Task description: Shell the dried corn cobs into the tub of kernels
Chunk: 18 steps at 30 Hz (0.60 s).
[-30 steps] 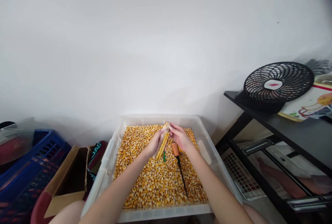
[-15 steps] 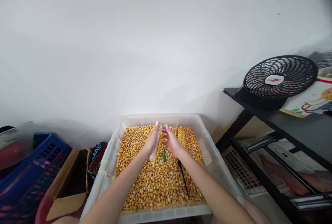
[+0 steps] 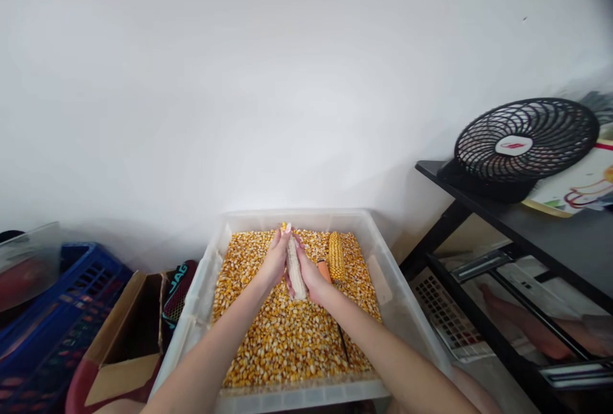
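Note:
A clear plastic bin [image 3: 383, 270] full of loose yellow corn kernels [image 3: 282, 337] sits in front of me. My left hand [image 3: 275, 260] and my right hand [image 3: 309, 276] both grip one pale, mostly bare corn cob [image 3: 295, 268] above the kernels, with a few kernels left at its far tip. A whole yellow corn cob [image 3: 336, 256] lies on the kernels just right of my hands. An orange-handled tool [image 3: 324, 269] with a dark shaft lies under my right wrist, mostly hidden.
A black fan [image 3: 524, 142] stands on a black shelf unit [image 3: 536, 229] at the right, beside a printed board. At the left are a cardboard box [image 3: 127, 337], a blue crate [image 3: 43, 318] and a clear container. A white wall is behind.
The cob between my hands has gone from partly covered in kernels to mostly bare. My hands shifted slightly left and closed around it. The whole cob at the right came into view.

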{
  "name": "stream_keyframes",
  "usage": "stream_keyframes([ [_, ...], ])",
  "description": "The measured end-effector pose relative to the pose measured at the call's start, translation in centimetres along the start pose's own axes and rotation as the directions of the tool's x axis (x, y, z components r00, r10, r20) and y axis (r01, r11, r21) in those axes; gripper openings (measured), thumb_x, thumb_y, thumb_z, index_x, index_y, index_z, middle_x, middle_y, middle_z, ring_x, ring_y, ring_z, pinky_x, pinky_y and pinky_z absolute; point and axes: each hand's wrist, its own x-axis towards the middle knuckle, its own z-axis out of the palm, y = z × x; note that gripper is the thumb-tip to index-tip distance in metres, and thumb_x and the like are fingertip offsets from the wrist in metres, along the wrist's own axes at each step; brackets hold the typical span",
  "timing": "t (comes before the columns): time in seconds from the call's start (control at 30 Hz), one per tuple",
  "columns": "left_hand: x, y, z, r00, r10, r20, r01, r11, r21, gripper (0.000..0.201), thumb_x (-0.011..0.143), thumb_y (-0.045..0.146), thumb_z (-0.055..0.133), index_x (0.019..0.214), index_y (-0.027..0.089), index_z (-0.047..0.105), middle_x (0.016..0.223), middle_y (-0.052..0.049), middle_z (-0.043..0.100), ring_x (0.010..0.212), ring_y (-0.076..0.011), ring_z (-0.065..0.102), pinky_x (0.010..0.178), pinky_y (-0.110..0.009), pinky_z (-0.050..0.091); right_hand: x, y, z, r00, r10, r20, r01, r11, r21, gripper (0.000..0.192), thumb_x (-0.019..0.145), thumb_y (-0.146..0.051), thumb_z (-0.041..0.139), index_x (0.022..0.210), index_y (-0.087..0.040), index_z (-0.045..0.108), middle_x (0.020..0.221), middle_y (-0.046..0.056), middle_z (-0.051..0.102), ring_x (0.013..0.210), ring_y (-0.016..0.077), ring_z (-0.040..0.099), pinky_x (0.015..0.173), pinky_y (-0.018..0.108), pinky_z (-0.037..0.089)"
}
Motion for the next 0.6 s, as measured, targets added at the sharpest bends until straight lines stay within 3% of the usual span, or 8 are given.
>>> stream_keyframes([
  [0.23,-0.3,0.1,-0.1,0.998,0.009,0.059,-0.014,0.996,0.088,0.031,0.074,0.044,0.058,0.090,0.019,0.049,0.075,-0.001,0.061,0.063,-0.0145,0.059,0.056,-0.024,0.043,0.0,-0.1,0.0,0.995,0.030,0.097,-0.038,0.996,0.080,0.069,0.071,-0.078,0.024,0.100,-0.024,0.055,0.059,0.004,0.060,0.047,0.0177,0.054,0.042,0.031,0.041],
  [0.43,-0.2,1.1,0.1,0.996,-0.015,0.083,0.010,0.998,0.056,0.035,0.076,0.050,0.053,0.082,0.016,0.054,0.073,-0.004,0.061,0.068,-0.0168,0.059,0.061,-0.026,0.044,0.1,-0.2,-0.3,0.998,-0.015,0.060,0.018,0.998,-0.057,0.065,0.073,-0.075,0.027,0.092,-0.021,0.058,0.055,0.005,0.059,0.038,0.0148,0.047,0.036,0.028,0.035],
  [0.6,-0.4,1.3,-0.1,0.994,-0.008,0.111,-0.004,0.995,0.105,0.031,0.070,0.039,0.064,0.089,0.017,0.053,0.077,-0.003,0.062,0.072,-0.0169,0.059,0.065,-0.026,0.044,-0.1,-0.3,-0.5,0.996,0.007,0.092,-0.005,1.000,-0.016,0.066,0.073,-0.076,0.024,0.098,-0.025,0.057,0.060,0.005,0.061,0.044,0.0158,0.052,0.038,0.027,0.035],
])
